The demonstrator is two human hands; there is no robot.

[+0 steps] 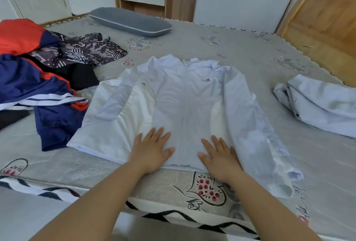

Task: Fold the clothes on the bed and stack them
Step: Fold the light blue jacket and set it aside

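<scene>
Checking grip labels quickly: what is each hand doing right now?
Left hand: open, flat on the jacket.
Right hand: open, flat on the jacket.

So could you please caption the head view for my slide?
Both hands press flat on a pale jacket spread on the bed.

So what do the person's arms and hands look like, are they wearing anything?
Both arms are bare all the way down, with no sleeves showing. The left hand and the right hand wear no gloves, and no rings, watch or bracelets show. The fingernails look short and plain.
</scene>
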